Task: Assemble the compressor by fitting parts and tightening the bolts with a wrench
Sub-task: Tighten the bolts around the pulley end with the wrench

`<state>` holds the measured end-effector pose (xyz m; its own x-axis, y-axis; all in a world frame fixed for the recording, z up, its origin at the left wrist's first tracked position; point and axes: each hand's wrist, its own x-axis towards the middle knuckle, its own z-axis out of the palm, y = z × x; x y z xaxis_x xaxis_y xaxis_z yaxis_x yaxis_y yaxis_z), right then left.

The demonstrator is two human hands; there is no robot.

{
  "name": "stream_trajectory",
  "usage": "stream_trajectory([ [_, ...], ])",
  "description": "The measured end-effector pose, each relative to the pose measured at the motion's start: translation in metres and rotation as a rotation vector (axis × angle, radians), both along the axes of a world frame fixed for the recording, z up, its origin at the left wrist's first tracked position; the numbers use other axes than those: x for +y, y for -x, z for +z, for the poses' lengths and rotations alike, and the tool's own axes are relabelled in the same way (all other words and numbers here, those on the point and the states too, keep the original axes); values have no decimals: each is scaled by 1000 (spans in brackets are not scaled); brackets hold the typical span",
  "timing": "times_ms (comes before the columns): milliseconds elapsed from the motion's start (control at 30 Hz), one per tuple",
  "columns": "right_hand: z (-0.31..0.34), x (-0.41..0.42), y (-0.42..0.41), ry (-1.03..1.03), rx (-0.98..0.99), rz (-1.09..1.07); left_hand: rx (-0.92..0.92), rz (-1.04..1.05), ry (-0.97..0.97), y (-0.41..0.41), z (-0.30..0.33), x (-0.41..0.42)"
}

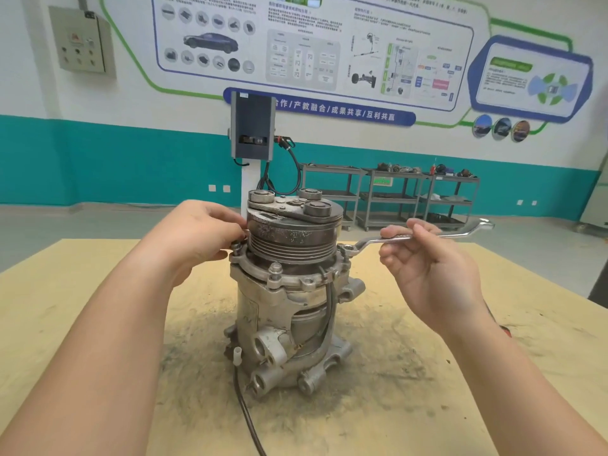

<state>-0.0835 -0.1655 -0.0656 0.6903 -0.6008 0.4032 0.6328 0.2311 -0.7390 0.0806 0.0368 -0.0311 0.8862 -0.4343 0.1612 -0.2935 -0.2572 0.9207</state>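
Observation:
A grey metal compressor (279, 311) stands upright on the wooden table (411, 390), its dark grooved pulley (292, 235) on top. My right hand (431, 268) holds a silver ring wrench (411, 237) by its shaft. The wrench's ring end sits over a bolt (347, 249) on the right of the flange. My left hand (194, 238) pinches a bolt (236, 245) on the flange's left side, fingers against the pulley. Another bolt (275, 268) stands at the front of the flange.
A black cable (246, 409) runs from the compressor's base toward the table's front edge. Dark grime stains the tabletop around the compressor. Grey shelving carts (391, 195) and a charging post (252, 126) stand across the floor by the wall.

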Motion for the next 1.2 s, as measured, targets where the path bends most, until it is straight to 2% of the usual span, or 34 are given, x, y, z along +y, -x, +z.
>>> stream_trajectory([
  [100,-3,4,-2,156,-97,-99,3,1,-7,2,1,1],
  [233,-7,7,-3,95,-97,-120,11,-5,-1,4,1,1],
  [300,-18,16,-5,144,-155,-235,11,-10,-1,5,1,0],
  [400,-33,32,-5,558,-288,-509,1,-14,-11,4,0,0],
  [467,-36,39,-3,859,-269,-569,-1,-7,-9,4,0,0],
  [567,-36,43,-3,1101,-213,-612,-3,14,-3,3,0,-1],
  [633,-34,45,-1,1145,-200,-637,-7,25,-3,3,0,-2],
  [733,-25,44,3,935,-203,-570,-23,42,-8,3,-1,-2],
  [867,-12,34,6,329,-182,-328,-37,46,-19,2,0,-1],
  [933,-9,26,6,113,-128,-190,-32,38,-22,2,1,-1],
  [1067,-8,16,2,-55,-108,-67,1,16,-6,2,1,-2],
  [1200,-3,6,2,-71,-41,10,28,23,27,2,-1,-4],
])
